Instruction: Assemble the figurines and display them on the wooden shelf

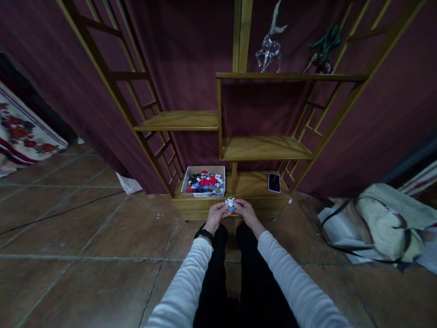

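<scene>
Between my two hands I hold a small toy figurine [230,203], blue at its base with white and pinkish parts above. My left hand [217,215] pinches its left side, and my right hand [246,210] grips the right side. Both are in front of the low edge of a wooden shelf unit [259,202], above my knees. Just beyond my left hand, a cardboard box [185,182] on the bottom shelf holds many small figurines in red, white, black and blue. Finer details of the held figurine are too small to make out.
A phone or tablet [274,182] lies on the bottom shelf at the right. Higher up stand a clear deer ornament [269,48] and a dark green figure [324,50]. Bags [382,223] and papers lie on the floor at right; a black cable [68,209] crosses the tiles at left.
</scene>
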Available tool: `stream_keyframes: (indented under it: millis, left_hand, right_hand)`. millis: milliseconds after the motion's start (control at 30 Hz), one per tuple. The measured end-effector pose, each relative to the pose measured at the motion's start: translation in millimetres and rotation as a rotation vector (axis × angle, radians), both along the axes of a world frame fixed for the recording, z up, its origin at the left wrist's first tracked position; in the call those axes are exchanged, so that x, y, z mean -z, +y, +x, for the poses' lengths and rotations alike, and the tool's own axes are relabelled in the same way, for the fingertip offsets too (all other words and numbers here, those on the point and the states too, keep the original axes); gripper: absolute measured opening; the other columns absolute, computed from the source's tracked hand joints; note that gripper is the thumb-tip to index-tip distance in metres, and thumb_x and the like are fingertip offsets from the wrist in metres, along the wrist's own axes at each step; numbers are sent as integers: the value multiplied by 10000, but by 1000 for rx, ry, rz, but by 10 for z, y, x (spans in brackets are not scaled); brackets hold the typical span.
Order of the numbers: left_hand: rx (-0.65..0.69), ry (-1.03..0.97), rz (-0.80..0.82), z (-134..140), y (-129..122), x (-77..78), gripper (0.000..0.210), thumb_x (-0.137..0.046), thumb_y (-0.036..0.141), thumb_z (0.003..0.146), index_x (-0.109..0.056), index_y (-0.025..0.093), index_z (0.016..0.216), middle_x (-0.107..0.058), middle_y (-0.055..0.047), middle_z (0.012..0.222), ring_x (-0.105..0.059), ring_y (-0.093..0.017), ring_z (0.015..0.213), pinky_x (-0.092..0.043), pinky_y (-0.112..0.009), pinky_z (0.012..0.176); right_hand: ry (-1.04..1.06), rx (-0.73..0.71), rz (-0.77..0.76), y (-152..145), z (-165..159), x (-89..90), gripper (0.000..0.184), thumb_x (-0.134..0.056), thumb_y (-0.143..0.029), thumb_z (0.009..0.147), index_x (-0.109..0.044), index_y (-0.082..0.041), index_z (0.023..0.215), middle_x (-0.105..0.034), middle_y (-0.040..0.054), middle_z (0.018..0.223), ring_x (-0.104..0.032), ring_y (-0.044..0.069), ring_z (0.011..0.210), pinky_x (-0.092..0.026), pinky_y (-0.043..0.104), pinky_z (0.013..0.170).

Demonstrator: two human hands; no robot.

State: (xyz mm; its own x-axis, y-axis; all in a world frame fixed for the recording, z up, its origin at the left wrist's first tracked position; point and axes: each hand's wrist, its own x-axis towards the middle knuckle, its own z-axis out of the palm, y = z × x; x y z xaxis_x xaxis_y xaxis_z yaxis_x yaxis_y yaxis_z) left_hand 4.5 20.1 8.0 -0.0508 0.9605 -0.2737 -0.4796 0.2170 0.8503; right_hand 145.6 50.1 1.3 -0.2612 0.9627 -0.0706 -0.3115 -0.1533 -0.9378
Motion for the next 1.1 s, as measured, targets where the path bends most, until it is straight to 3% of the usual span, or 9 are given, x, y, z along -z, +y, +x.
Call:
stream_keyframes:
  millis: [400, 733, 1100]
  left_hand:
    - [-23, -9, -51, -38, 37, 44, 200, -734, 103, 629, -661, 76, 813, -691, -91, 742, -659, -153, 676, -537, -285, 733]
    - [27, -90, -73, -91, 34, -18, 193, -696, 170, 697, -660, 87, 868, -694, -114, 780, -663, -155, 689, -532, -287, 742]
    - [-30, -102, -4, -96, 91, 106, 244, -748, 118, 610, -656, 104, 835, -689, -70, 793, -648, -130, 692, -522, -273, 754]
  right_hand:
    - [-54, -10, 13, 24, -64, 73, 375, -716, -471, 547, -649, -187, 783, -658, 17, 776, -610, 153, 726, -496, 317, 721]
    - [96, -8, -89, 27, -59, 12, 431, -763, -456, 513, -656, -186, 832, -679, 47, 841, -633, 176, 767, -479, 358, 775]
    - [123, -64, -56, 51, -97, -7, 369, -766, -407, 530, -664, -196, 815, -676, 36, 898, -615, 170, 827, -460, 335, 796]
